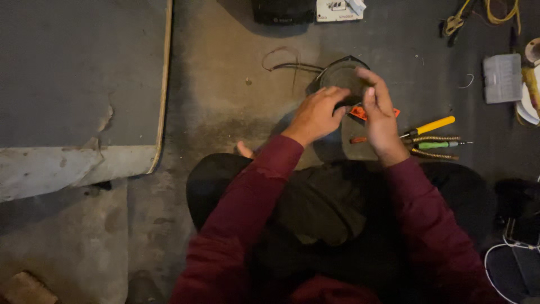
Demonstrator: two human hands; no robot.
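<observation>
both hands meet over a round dark speaker (342,76) held up above the floor (225,107). left hand (316,114) comes in from the left with its fingers curled onto the speaker's near rim, grasping it. right hand (380,115) stands more upright on the speaker's right side, fingers bent over the rim and thumb against it, also gripping. thin dark wires (287,65) trail from the speaker out to the left across the floor. both arms wear dark red sleeves (253,197), and the person sits low with dark trousers filling the near middle of the view.

just beyond the right hand an orange tag (360,113) lies on the floor. to its right lie a yellow screwdriver (430,126), a green screwdriver (441,144) and two coiled springs (436,138), close together. near the floor's right edge sits a grey box (502,77) beside a white reel (530,84). yellow cable (495,14) loops at the far right corner. a grey slab (79,73) with a pale edge covers the far left.
</observation>
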